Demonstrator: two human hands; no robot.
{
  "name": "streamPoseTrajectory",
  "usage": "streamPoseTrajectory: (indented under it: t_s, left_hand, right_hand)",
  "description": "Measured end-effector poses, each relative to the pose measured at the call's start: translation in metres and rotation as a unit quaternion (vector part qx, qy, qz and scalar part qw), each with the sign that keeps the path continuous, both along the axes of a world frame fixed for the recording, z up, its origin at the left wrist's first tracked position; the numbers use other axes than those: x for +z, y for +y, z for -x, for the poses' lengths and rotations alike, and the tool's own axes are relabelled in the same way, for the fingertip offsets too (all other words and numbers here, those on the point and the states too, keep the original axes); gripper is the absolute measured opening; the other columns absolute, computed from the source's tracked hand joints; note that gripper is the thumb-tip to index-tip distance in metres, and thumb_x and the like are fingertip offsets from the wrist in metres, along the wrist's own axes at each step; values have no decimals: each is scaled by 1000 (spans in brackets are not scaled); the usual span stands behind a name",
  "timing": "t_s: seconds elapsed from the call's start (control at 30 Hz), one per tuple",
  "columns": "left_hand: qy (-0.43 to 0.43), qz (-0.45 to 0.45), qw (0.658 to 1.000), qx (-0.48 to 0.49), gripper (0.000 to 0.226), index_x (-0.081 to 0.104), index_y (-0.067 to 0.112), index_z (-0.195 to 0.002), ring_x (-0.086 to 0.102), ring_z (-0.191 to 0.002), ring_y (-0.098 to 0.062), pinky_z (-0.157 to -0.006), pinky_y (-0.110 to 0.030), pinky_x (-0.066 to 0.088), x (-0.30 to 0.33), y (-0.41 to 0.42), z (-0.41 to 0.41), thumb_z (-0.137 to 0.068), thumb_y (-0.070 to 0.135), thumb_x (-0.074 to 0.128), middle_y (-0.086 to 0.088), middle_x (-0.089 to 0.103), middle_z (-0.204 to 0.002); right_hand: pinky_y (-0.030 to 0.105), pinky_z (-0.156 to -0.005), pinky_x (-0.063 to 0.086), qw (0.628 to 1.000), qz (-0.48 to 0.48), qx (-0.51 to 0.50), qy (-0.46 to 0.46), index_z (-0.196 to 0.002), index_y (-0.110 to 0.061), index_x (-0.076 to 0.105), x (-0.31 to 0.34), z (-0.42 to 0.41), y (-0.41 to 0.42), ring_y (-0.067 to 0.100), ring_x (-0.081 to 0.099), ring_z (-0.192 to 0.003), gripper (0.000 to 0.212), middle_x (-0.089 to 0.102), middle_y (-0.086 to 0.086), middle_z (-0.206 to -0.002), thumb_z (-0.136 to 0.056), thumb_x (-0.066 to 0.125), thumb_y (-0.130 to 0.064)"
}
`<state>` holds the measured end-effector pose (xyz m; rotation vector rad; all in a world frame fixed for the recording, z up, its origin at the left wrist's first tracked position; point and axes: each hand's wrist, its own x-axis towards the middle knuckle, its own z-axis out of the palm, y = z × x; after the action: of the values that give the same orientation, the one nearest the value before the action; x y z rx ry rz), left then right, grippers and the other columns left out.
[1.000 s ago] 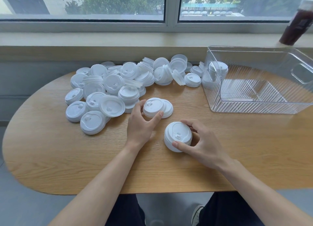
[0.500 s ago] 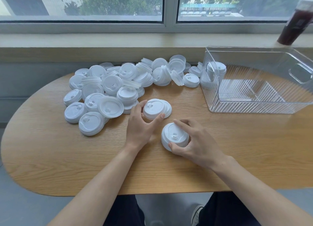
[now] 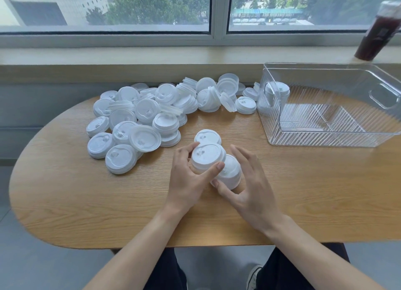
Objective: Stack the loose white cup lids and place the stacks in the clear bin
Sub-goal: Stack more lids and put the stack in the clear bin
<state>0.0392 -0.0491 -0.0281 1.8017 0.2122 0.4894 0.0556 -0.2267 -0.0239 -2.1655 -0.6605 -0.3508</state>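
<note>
Early stage, by the look of it: one short lid stack (image 3: pixel 278 92) stands inside the clear bin (image 3: pixel 325 137), and a big loose lid pile (image 3: pixel 152 114) lies on the tabletop (image 3: pixel 65 192) left of the bin. Left hand (image 3: pixel 188 179) pinches a lid (image 3: pixel 207 157) just above a small stack (image 3: pixel 230 172); right hand (image 3: pixel 249 185) cups that stack, fingers spread. One lid (image 3: pixel 207 136) lies behind them. Most stacking is left.

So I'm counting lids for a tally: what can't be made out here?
- Head view: the white plastic lid stack is partly covered by the hands, left hand and right hand, so its count is unclear.
- The white lid pile overlaps itself.
- The stack in the clear ribbed bin blurs behind its wall.
- The dark bottle is cut off.
</note>
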Motion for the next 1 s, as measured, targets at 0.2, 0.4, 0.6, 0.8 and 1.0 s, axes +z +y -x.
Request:
streamPoseTrajectory:
  t_s: [0.2, 0.4, 0.6, 0.8, 1.0]
  left_hand:
    - [18, 1, 1000, -16, 89, 59, 31, -130, 52, -117, 10, -97, -10, 42, 9, -11, -2, -56, 75, 80, 17, 56, -124]
    - [28, -8, 996, -80, 56, 61, 41, -130, 55, -123, 3, -104, -26, 45, 9, -12, 4, -81, 66, 66, 18, 62, -126]
    - [4, -28, 996, -87, 39, 67, 37, -130, 62, -112, -8, -87, -16, 48, 1, -2, 11, -93, 30, 78, 15, 65, -115]
    - [13, -29, 997, -68, 49, 69, 40, -116, 63, -95, -11, -82, -18, 49, -1, -1, 15, -75, 61, 82, 19, 64, -97]
    - [29, 4, 997, -72, 37, 73, 36, -106, 59, -70, -12, -71, -30, 52, -3, 1, 13, -78, 60, 76, 10, 66, -83]
  right_hand:
    - [20, -112, 40, 997, -65, -4, 45, -142, -21, 60, 4, 0, -4, 1, 51, -135, 52, 57, -16, -141, -96, 73, -38]
    - [23, -111, 44, 991, -102, -33, 83, -134, -19, 67, 7, -14, -15, -1, 56, -130, 37, 67, -11, -134, -99, 70, -29]
    - [39, -112, 48, 976, -154, -30, 148, -129, -18, 72, 8, -26, -17, 4, 62, -126, 29, 73, -10, -127, -102, 65, -24]
    - [32, -113, 46, 969, -133, 31, 208, -141, -25, 63, 6, -24, -13, 0, 55, -132, 60, 65, -10, -137, -89, 77, -50]
    - [30, -114, 45, 978, -79, 39, 187, -147, -25, 56, 7, -29, -12, -1, 51, -136, 93, 60, -12, -144, -69, 83, -67]
